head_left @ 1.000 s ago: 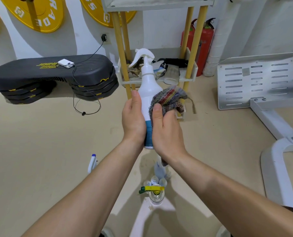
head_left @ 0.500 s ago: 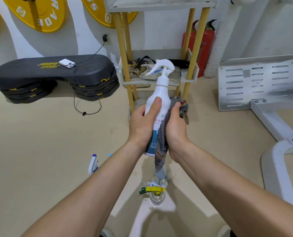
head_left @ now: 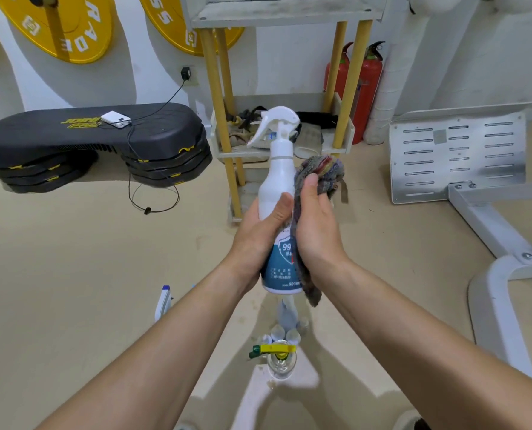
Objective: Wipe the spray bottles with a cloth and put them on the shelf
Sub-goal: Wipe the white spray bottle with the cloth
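Note:
A white spray bottle (head_left: 277, 178) with a blue label stands upright in mid-air at the centre, trigger pointing left. My left hand (head_left: 258, 234) grips its body from the left, thumb across the front. My right hand (head_left: 315, 231) holds a grey striped cloth (head_left: 320, 172) against the bottle's right side; the cloth's tail hangs below the bottle's base. The shelf (head_left: 345, 141), with yellow posts and pale boards, stands behind on the floor. Two more spray bottles stand on the floor below: one with a yellow and green trigger (head_left: 278, 355), one white and blue (head_left: 162, 302), partly hidden by my left forearm.
Small bottles (head_left: 284, 332) cluster on the floor beneath the held one. Rags and straps fill the shelf's low tray. Black step platforms (head_left: 81, 144) lie left, two red extinguishers (head_left: 368, 82) stand right of the shelf, and a white machine frame (head_left: 488, 231) is at right.
The bottle has straightened to upright and turned, so more of the blue label faces me. My right hand has shifted the cloth along the bottle's right side.

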{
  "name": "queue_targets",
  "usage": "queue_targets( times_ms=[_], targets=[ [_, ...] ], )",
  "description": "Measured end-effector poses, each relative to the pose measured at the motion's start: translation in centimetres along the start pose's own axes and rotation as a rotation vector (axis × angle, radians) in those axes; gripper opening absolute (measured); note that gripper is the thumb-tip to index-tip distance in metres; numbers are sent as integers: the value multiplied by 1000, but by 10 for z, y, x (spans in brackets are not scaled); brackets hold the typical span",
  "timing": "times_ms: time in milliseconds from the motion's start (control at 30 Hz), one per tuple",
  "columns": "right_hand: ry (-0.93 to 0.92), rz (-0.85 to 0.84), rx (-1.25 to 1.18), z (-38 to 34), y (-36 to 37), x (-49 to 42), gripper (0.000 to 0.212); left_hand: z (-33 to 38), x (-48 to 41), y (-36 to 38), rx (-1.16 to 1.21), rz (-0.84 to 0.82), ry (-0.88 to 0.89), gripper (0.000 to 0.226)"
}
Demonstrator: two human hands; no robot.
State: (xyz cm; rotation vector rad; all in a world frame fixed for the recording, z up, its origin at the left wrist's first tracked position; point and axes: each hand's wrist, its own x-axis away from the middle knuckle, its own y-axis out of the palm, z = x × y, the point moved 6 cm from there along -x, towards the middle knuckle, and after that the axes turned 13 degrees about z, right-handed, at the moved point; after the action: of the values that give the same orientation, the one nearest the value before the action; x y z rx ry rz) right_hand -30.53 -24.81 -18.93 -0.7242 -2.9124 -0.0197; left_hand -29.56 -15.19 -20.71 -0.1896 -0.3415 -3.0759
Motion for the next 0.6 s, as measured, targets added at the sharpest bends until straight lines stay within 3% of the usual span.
queue_targets(
  times_ms=[133, 300, 433, 600],
  targets=[
    [-55, 137, -149, -22, -20, -19, 52, -13, 7, 1, -150, -89, -8, 64],
    [-183, 221, -197, -41, -47, -42, 47, -25, 13, -2, -475, -97, 51, 66],
    [-451, 142, 96, -38, -54, -57, 46, -22, 15, -3, -681, -84, 94, 66],
    [-460, -32, 222, -41, -61, -66, 64, -19, 13, -9, -790, -123, 130, 67]
  ],
)
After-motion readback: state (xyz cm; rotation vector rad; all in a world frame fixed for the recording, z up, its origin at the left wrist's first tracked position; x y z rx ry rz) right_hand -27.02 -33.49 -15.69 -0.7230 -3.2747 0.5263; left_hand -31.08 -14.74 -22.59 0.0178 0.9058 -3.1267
